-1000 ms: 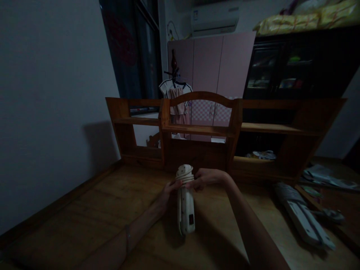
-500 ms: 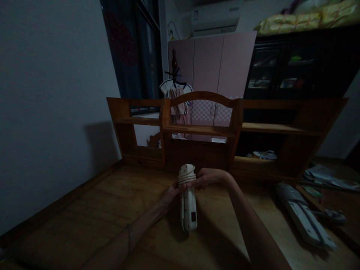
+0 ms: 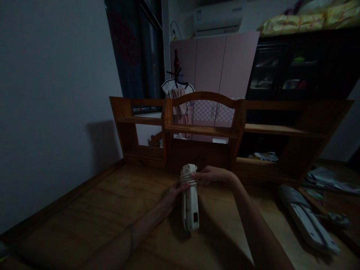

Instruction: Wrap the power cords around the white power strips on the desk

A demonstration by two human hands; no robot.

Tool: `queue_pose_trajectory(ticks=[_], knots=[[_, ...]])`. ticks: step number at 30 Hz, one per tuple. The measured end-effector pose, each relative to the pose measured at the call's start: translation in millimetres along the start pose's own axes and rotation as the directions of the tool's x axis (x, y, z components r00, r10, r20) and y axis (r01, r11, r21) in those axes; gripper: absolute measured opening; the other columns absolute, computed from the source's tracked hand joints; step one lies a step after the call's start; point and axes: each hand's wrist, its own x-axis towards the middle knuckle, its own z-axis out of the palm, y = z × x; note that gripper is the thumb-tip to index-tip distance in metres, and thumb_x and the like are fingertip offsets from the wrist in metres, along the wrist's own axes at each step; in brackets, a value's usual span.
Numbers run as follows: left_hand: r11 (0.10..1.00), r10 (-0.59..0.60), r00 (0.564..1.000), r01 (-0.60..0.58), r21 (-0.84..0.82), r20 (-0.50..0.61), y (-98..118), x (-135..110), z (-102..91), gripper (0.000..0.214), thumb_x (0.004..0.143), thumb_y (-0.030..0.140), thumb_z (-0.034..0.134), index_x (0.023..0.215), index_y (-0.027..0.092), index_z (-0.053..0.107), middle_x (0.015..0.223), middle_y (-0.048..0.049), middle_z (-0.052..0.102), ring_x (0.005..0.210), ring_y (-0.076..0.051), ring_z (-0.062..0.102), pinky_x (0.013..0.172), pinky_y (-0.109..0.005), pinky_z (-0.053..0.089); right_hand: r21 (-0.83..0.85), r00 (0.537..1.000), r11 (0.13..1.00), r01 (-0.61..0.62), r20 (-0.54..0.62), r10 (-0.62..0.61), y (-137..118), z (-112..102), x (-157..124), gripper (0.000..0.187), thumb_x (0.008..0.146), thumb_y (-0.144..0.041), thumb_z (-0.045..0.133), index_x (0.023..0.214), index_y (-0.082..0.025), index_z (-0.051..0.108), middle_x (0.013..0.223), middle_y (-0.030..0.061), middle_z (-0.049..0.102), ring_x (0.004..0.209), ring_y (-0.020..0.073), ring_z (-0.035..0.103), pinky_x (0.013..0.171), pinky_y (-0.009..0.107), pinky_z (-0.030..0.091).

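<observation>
A white power strip (image 3: 191,210) stands out over the middle of the wooden desk (image 3: 118,210), its own cord (image 3: 188,180) wound several times round the far end. My left hand (image 3: 173,195) grips the strip from the left, thumb lying across it just below the coils. From the right, my right hand (image 3: 207,175) has its fingers on the coiled cord, the index finger stretched over the top of the strip. Part of the right fingers is hidden behind the strip.
A second power strip (image 3: 308,221) with its cord wrapped lies at the desk's right side. Along the back runs a wooden shelf unit (image 3: 202,129). Papers (image 3: 329,178) lie beyond the right edge, and a wall (image 3: 56,112) bounds the left.
My right fingers have shifted up and forward over the coils. The left hand keeps its grip on the power strip. The whole view has slid slightly.
</observation>
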Motion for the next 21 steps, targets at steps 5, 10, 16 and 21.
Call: queue_pose_trajectory(ticks=[5,10,16,21], knots=[[0.998,0.035,0.999,-0.033,0.053,-0.035,6.9,-5.0,5.1,0.046,0.069,0.04,0.073,0.108,0.016,0.066,0.104,-0.0092,0.068,0.09,-0.024,0.063,0.079,-0.031,0.045,-0.178,0.999,0.984,-0.028,-0.049,0.02,-15.3,5.6,-3.6,0.067,0.069,-0.076,0.053,0.079,-0.011,0.069,0.071,0.0048,0.064,0.06,0.0137,0.055,0.053,0.022,0.04],[0.973,0.162,0.979,-0.137,0.185,-0.127,13.4,-6.7,6.3,0.049,0.067,0.042,0.074,0.106,0.014,0.065,0.107,-0.0103,0.068,0.095,-0.026,0.062,0.08,-0.031,0.045,-0.249,0.975,0.968,-0.015,-0.217,-0.041,-31.1,20.9,1.7,0.062,0.073,-0.073,0.051,0.083,-0.014,0.068,0.078,0.0053,0.066,0.068,0.0175,0.059,0.056,0.024,0.04],[0.937,0.27,0.953,-0.226,0.268,-0.14,14.4,0.1,7.6,0.053,0.061,0.043,0.078,0.103,0.013,0.064,0.105,-0.0114,0.067,0.096,-0.027,0.061,0.081,-0.032,0.046,-0.185,0.918,0.981,-0.058,-0.396,-0.021,-28.5,39.9,14.3,0.059,0.077,-0.069,0.05,0.096,-0.015,0.065,0.091,0.0085,0.068,0.083,0.0233,0.063,0.066,0.027,0.044],[0.895,0.337,0.937,-0.289,0.341,-0.089,10.6,-4.8,12.4,0.058,0.062,0.042,0.077,0.11,0.013,0.06,0.108,-0.0127,0.066,0.1,-0.028,0.06,0.085,-0.034,0.046,-0.273,0.874,0.952,-0.14,-0.485,-0.01,-30.5,51.7,-6.1,0.069,0.071,-0.069,0.058,0.121,-0.022,0.055,0.103,0.0085,0.067,0.094,0.0295,0.062,0.075,0.034,0.045]])
